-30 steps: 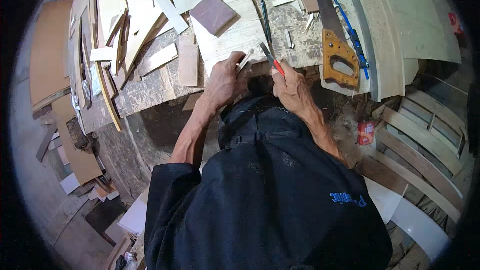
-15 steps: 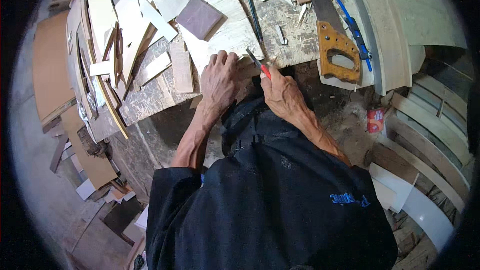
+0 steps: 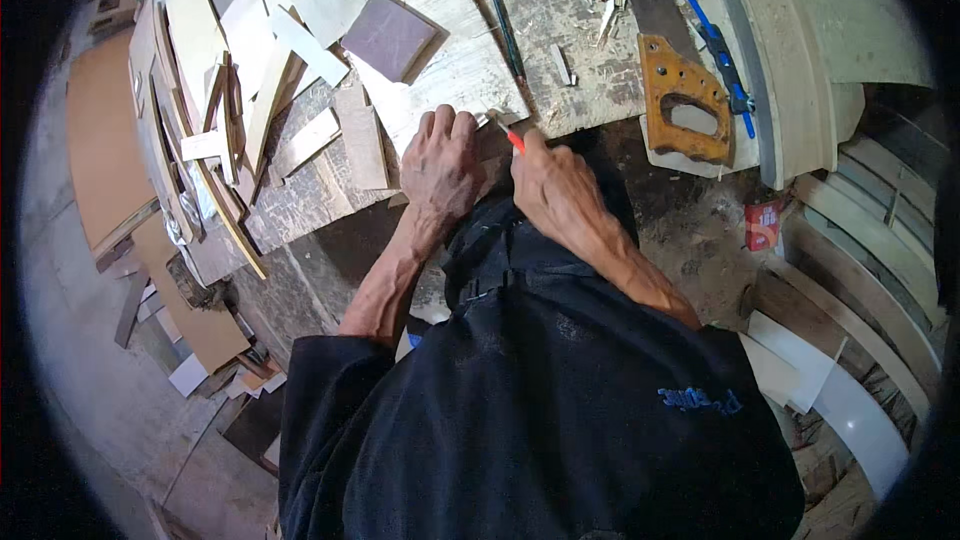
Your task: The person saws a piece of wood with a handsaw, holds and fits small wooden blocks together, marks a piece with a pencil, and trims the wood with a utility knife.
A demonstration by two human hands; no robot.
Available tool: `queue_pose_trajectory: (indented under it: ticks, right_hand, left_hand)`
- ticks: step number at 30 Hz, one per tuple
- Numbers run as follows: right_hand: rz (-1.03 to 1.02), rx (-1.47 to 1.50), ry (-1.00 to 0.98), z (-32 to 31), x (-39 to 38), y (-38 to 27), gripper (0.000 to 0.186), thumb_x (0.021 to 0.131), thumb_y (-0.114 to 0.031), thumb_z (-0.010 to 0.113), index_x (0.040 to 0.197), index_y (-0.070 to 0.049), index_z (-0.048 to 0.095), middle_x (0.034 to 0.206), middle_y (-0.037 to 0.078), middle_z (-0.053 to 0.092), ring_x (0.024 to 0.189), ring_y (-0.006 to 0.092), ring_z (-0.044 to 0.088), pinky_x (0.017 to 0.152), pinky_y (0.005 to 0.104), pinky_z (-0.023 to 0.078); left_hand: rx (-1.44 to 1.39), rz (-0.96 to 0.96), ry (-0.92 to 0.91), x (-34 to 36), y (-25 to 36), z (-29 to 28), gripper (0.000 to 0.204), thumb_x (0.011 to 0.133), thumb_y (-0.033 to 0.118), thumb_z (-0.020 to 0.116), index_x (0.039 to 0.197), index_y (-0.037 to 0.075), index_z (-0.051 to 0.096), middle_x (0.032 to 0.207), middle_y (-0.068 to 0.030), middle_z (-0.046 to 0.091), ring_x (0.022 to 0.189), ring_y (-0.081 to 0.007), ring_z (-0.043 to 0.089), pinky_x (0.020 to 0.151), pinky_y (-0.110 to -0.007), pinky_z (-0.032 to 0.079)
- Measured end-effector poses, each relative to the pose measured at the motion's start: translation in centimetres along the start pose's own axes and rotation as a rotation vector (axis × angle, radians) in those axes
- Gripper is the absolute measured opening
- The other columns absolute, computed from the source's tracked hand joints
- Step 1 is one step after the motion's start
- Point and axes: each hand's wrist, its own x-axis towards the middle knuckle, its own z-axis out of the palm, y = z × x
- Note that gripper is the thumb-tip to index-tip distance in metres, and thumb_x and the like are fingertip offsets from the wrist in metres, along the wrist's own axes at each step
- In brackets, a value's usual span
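My left hand (image 3: 440, 165) is closed at the near edge of a pale wooden board (image 3: 455, 60), its fingers bent under. Whatever lies beneath those fingers is hidden. Close on its right, my right hand (image 3: 562, 183) grips a thin-bladed tool with a red handle (image 3: 516, 142), the blade pointing toward the left hand's fingertips. On the board rests a square purple-brown block (image 3: 390, 38). A dark pencil or pen (image 3: 506, 32) lies along the board's right side.
A handsaw with a wooden handle (image 3: 686, 100) and a long blue tool (image 3: 716, 45) lie on the right. Wood strips (image 3: 240, 130) crowd the bench's left part, and small offcuts (image 3: 563, 65) are scattered beyond my right hand. Curved wooden pieces (image 3: 850, 260) stand at the lower right.
My right hand has moved slightly left and nearer me, bringing the blade close to the left hand's fingers. The left hand stays at the board's near edge. The view has shifted a little.
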Motion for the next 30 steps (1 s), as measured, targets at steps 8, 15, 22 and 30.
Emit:
queue_pose_trajectory:
  ticks: [8, 15, 22, 30]
  right_hand:
    - [0.025, -0.016, -0.093, -1.1, -0.1, -0.3, 0.023, 0.089, -0.016, 0.054, 0.09, 0.006, 0.046, 0.064, 0.029, 0.059, 0.07, 0.045, 0.065, 0.057, 0.0496, 0.051]
    - [-0.031, 0.013, 0.037, 0.5, 0.8, 0.0, 0.018, 0.091, -0.015, 0.052, 0.09, 0.003, 0.048, 0.06, 0.028, 0.056, 0.063, 0.0462, 0.062, 0.056, 0.0514, 0.047]
    - [0.078, 0.022, -0.075, -0.9, -0.1, -0.6, 0.019, 0.091, -0.017, 0.053, 0.093, 0.003, 0.05, 0.065, 0.029, 0.059, 0.068, 0.0484, 0.062, 0.062, 0.053, 0.049]
    - [-0.025, -0.091, 0.081, 1.1, 1.0, 0.5, 0.021, 0.091, -0.016, 0.053, 0.094, 0.004, 0.049, 0.066, 0.03, 0.059, 0.069, 0.0485, 0.062, 0.062, 0.0525, 0.049]
  left_hand:
    - [-0.009, -0.004, -0.029, 0.2, -0.3, 0.0, 0.028, 0.062, 0.007, 0.064, 0.088, 0.004, 0.052, 0.088, -0.0128, 0.05, 0.086, -0.0319, 0.053, 0.071, -0.041, 0.047]
    - [-0.009, 0.017, -0.008, 0.4, -0.1, -0.2, 0.03, 0.062, 0.008, 0.067, 0.087, 0.004, 0.051, 0.089, -0.0131, 0.049, 0.086, -0.0318, 0.053, 0.071, -0.041, 0.046]
    - [-0.017, -0.003, -0.029, 0.0, -0.2, -0.1, 0.035, 0.061, 0.01, 0.069, 0.091, 0.005, 0.052, 0.09, -0.0133, 0.05, 0.087, -0.0318, 0.053, 0.071, -0.04, 0.047]
    - [0.003, 0.033, 0.021, -0.1, -0.2, 0.2, 0.028, 0.067, 0.012, 0.067, 0.09, 0.005, 0.053, 0.089, -0.0123, 0.05, 0.085, -0.0312, 0.053, 0.07, -0.04, 0.047]
